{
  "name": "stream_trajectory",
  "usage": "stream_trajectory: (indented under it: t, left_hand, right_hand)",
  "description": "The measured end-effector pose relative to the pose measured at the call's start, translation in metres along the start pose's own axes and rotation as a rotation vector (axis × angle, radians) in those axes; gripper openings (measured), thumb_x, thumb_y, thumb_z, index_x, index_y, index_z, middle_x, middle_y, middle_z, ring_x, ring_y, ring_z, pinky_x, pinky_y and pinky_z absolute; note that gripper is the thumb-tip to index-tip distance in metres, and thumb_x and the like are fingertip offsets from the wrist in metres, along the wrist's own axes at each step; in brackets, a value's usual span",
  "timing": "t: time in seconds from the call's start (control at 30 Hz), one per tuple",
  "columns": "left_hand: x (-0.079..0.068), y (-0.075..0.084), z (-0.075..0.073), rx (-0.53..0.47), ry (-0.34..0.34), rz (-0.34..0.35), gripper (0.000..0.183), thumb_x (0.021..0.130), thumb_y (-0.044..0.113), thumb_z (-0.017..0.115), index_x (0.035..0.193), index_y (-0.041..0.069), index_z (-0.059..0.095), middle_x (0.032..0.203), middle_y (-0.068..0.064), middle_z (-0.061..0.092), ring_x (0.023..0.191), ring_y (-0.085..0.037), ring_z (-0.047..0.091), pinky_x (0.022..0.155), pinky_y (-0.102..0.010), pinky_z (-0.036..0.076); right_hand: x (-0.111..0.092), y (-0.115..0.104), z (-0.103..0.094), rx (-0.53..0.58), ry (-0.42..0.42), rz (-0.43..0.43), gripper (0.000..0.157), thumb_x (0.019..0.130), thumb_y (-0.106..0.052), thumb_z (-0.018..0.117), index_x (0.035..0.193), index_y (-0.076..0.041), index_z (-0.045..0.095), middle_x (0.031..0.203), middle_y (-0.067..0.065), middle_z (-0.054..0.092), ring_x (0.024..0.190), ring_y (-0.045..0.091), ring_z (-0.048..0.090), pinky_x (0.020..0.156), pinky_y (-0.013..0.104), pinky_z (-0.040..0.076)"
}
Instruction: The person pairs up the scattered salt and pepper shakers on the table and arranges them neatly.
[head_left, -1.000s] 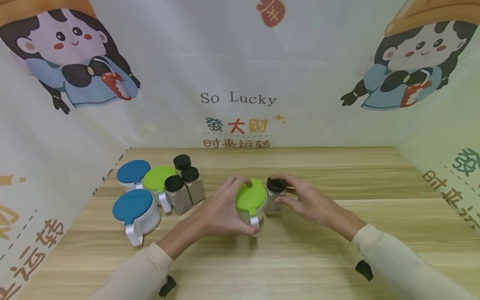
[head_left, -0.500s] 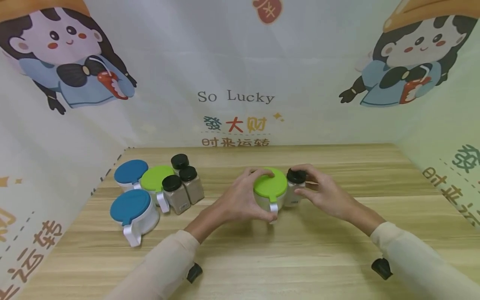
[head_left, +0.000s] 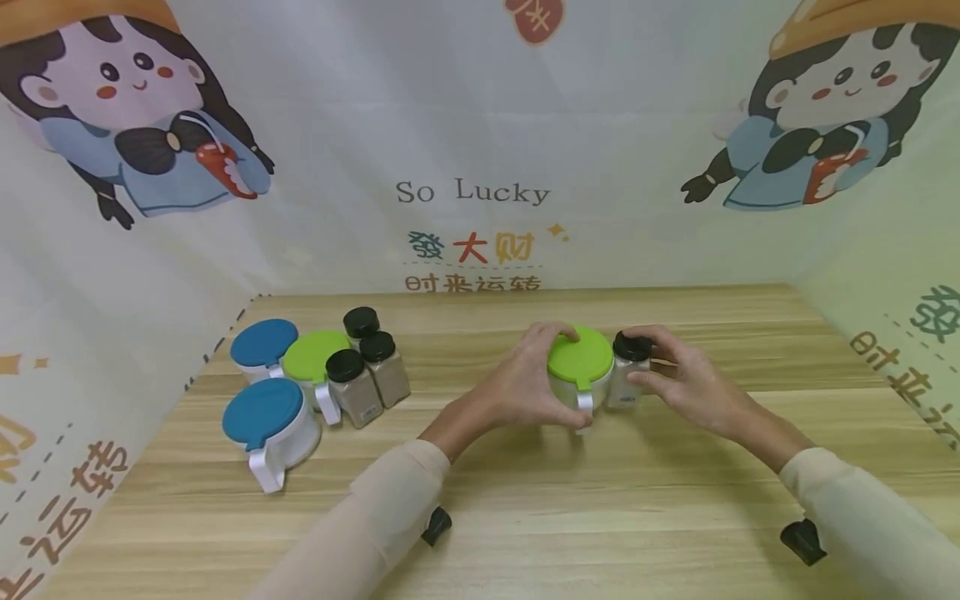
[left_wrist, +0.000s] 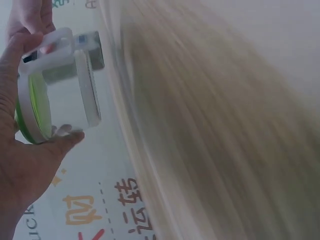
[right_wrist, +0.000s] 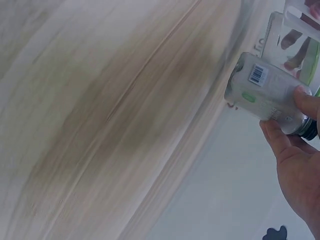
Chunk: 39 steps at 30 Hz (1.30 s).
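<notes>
My left hand [head_left: 531, 383] grips a clear seasoning jar [head_left: 580, 357] with a lime-green lid and a white handle. Its fingers reach round the far side, the thumb by the handle. Close against the jar's right side is a square clear spice bottle [head_left: 624, 385] with a black cap. My right hand [head_left: 701, 387] holds that bottle between thumb and fingers near the cap. The left wrist view shows the jar [left_wrist: 70, 102] as see-through, with the bottle behind it. A barcode label shows on the bottle [right_wrist: 267, 92] in the right wrist view.
At the left of the wooden table [head_left: 570, 517] stand two blue-lidded jars, one at the back [head_left: 265, 342] and one in front [head_left: 264, 412]. Beside them are another green-lidded jar [head_left: 315, 357] and several black-capped bottles [head_left: 356, 398]. A printed cloth [head_left: 472, 108] hangs behind.
Both hands have moved right and slightly away from me, carrying the green-lidded jar and the spice bottle together, side by side. The group at the left has stayed put.
</notes>
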<state>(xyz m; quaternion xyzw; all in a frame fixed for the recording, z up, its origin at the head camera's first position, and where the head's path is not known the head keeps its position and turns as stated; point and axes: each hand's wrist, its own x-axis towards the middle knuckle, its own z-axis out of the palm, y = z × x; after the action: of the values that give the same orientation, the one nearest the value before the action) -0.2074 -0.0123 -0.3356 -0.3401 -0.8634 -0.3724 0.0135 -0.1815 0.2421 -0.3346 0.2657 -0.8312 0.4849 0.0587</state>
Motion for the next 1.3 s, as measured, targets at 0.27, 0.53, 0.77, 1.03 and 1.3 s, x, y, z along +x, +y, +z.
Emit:
stream_trajectory:
  t: [0.27, 0.53, 0.77, 1.03, 1.3]
  left_hand:
    - [0.034, -0.012, 0.009, -0.092, -0.022, 0.023, 0.086, 0.065, 0.026, 0.097, 0.128, 0.010, 0.041, 0.129, -0.007, 0.046, 0.114, -0.019, 0.050, 0.095, -0.030, 0.046]
    - [0.055, -0.011, 0.018, -0.116, -0.028, -0.001, 0.084, 0.065, 0.028, 0.097, 0.127, 0.012, 0.042, 0.123, -0.003, 0.049, 0.110, -0.018, 0.052, 0.090, -0.030, 0.048]
    - [0.072, -0.010, 0.028, -0.107, -0.037, -0.035, 0.083, 0.065, 0.028, 0.098, 0.124, 0.012, 0.042, 0.121, -0.004, 0.050, 0.107, -0.017, 0.053, 0.088, -0.028, 0.047]
    - [0.083, -0.010, 0.041, -0.203, -0.026, -0.051, 0.084, 0.063, 0.018, 0.099, 0.122, 0.011, 0.041, 0.120, -0.006, 0.050, 0.106, -0.019, 0.054, 0.088, -0.028, 0.048]
    - [0.086, -0.009, 0.048, -0.213, -0.058, -0.127, 0.087, 0.067, 0.015, 0.097, 0.127, 0.010, 0.036, 0.127, -0.009, 0.044, 0.109, -0.020, 0.051, 0.089, -0.027, 0.047]
  right_hand:
    - [0.007, 0.017, -0.012, -0.075, 0.052, -0.038, 0.049, 0.090, 0.013, 0.068, 0.135, 0.007, 0.049, 0.134, 0.030, 0.053, 0.120, 0.048, 0.055, 0.096, 0.036, 0.051]
    - [0.006, 0.029, -0.025, -0.080, 0.088, -0.037, 0.049, 0.089, 0.014, 0.069, 0.134, 0.009, 0.050, 0.132, 0.032, 0.054, 0.118, 0.050, 0.057, 0.092, 0.028, 0.052]
    - [0.007, 0.040, -0.035, -0.085, 0.082, -0.045, 0.049, 0.089, 0.016, 0.067, 0.135, 0.011, 0.048, 0.132, 0.035, 0.051, 0.120, 0.053, 0.053, 0.095, 0.026, 0.049]
    - [0.010, 0.043, -0.046, -0.085, 0.075, -0.010, 0.048, 0.090, 0.019, 0.064, 0.134, 0.014, 0.045, 0.132, 0.037, 0.049, 0.121, 0.057, 0.051, 0.089, 0.016, 0.048]
    - [0.015, 0.041, -0.051, -0.074, 0.012, 0.104, 0.049, 0.093, 0.018, 0.061, 0.134, 0.013, 0.036, 0.138, 0.039, 0.043, 0.127, 0.058, 0.045, 0.099, 0.052, 0.044]
